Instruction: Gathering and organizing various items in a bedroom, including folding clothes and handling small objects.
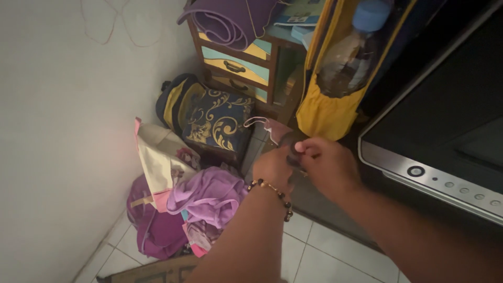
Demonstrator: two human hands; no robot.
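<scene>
Both hands meet mid-air above floor tiles, beside TV: right hand and left hand pinch small dark item, partly hidden. Handling under way, nothing set down. Purple cloth heaped near wall corner.

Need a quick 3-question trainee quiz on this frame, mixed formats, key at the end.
1. True or false: the beaded bracelet sits on the left hand's wrist.
2. The purple cloth lies: A) on the pile of bags by the wall, B) on the set of drawers, C) on the television.
3. What do the right hand and left hand meet on?

Key: 1 true. 2 A. 3 A small dark item, pinched between the fingertips; too dim and hidden to identify.
</scene>
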